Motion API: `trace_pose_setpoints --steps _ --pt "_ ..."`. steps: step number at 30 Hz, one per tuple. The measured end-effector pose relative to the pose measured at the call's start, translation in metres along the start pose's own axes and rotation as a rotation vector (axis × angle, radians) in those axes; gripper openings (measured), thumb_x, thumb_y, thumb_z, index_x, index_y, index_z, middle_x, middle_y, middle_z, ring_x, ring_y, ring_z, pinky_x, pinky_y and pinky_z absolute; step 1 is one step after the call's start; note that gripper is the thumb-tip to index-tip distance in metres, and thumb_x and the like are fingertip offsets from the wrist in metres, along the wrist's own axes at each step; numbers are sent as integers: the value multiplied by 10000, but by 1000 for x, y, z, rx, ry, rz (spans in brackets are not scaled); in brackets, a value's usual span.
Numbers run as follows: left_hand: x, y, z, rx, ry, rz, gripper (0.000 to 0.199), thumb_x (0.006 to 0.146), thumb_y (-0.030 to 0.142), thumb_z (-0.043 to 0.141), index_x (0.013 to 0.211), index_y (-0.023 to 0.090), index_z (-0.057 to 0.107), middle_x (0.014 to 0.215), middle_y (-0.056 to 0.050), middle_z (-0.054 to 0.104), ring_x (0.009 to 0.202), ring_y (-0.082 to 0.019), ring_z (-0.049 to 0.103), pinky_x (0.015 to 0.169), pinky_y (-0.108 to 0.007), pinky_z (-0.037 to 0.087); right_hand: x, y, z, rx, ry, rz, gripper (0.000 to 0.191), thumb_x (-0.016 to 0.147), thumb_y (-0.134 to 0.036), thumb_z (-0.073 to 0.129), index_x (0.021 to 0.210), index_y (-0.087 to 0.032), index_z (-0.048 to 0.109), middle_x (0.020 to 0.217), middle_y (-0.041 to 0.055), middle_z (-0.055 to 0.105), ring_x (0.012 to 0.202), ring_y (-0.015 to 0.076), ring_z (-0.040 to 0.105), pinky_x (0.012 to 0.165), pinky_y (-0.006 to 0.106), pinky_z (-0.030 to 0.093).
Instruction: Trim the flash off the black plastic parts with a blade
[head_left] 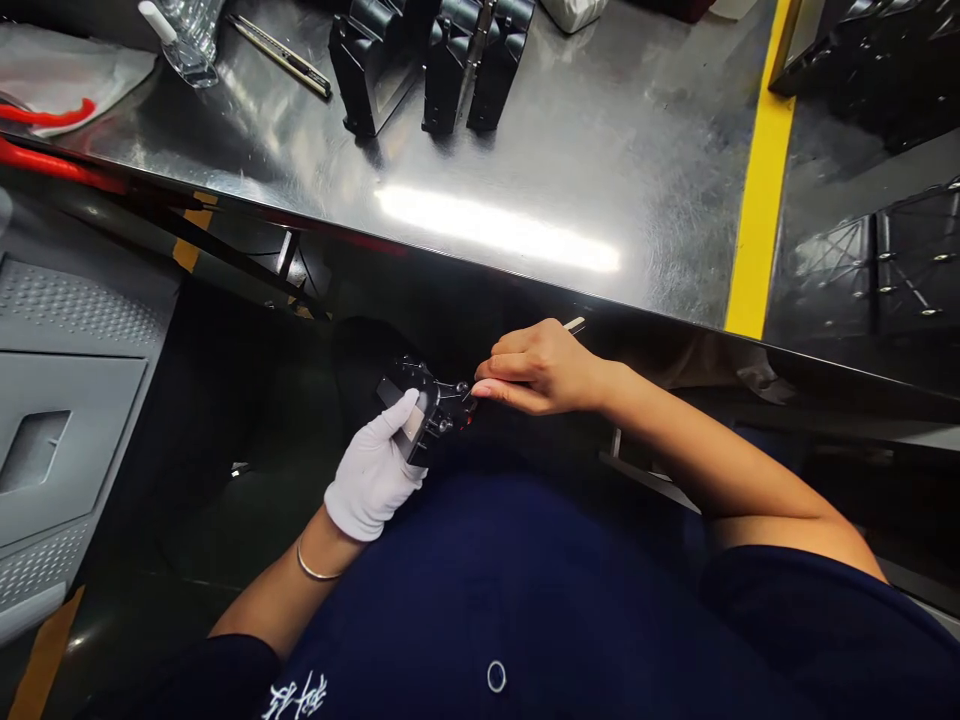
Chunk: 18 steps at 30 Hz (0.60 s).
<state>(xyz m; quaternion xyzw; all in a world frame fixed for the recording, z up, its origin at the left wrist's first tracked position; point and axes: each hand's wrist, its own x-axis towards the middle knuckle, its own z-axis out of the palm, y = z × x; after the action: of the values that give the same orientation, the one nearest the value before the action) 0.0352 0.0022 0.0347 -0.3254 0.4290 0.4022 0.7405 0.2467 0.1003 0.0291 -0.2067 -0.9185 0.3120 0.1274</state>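
My left hand (375, 470), in a white glove, is closed around a black moulded plastic part (431, 405) with posts and arms along its right side. The thumb lies across the part's smooth face. My bare right hand (536, 370) pinches a slim hand tool (574, 325); its pale rear end sticks out behind the knuckles, and its exact kind is hidden by the fingers. The fingertips and the tool's thin front end are at the part's right edge, by a small red spot. Both hands are over my lap, below the table edge.
On the metal table (660, 180) stand several black plastic housings (375, 70), beside a snap-off knife (281, 55) and a clear plastic bottle (191, 50). Yellow tape (761, 200) crosses the tabletop at right. A grey plastic crate (67, 430) is at lower left.
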Motion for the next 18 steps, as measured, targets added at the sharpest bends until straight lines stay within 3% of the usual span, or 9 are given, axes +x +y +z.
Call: trace_pose_setpoints --steps 4,7,10,12,14,16,18 --pt "1 -3 -3 49 9 -12 425 1028 198 315 792 106 656 685 -38 716 581 -118 694 522 -163 563 -2 2 -3 155 -125 47 475 973 -469 436 807 -110 700 694 40 558 628 -20 422 635 128 269" --pt "5 -2 -7 62 -5 -34 387 1019 186 338 834 96 666 711 -47 720 638 -122 709 637 -180 597 -3 6 -4 435 -315 100 472 957 -476 470 858 -88 721 738 42 588 622 -37 457 623 88 308" --pt "11 6 -9 36 -15 21 370 1023 218 350 916 118 690 735 -25 728 643 -116 707 658 -191 598 -3 8 -2 686 -464 205 541 922 -532 502 873 -42 725 654 36 539 544 -40 379 544 85 271" --pt "12 13 -7 -53 -43 146 358 1029 227 349 1015 161 701 741 11 731 642 -90 700 673 -168 583 -2 6 4 736 -331 351 634 911 -602 471 826 -20 704 582 28 464 523 -38 312 524 93 246" --pt "12 18 -4 -139 -91 235 366 1036 219 333 1140 197 684 740 29 731 683 -72 705 740 -151 568 0 1 14 706 -61 532 721 902 -673 417 725 -13 648 566 29 416 532 -36 292 522 105 238" --pt "12 19 -2 -160 -132 241 390 1042 216 309 1237 203 646 717 26 726 727 -75 713 766 -146 558 2 -6 26 664 198 653 752 886 -708 408 643 -16 576 593 38 414 560 -31 324 532 111 258" --pt "13 18 -1 -141 -176 216 414 1044 208 280 1294 211 611 689 25 717 738 -78 716 742 -135 550 5 -13 40 673 358 684 715 869 -701 458 680 -25 595 654 44 447 608 -22 382 556 107 301"
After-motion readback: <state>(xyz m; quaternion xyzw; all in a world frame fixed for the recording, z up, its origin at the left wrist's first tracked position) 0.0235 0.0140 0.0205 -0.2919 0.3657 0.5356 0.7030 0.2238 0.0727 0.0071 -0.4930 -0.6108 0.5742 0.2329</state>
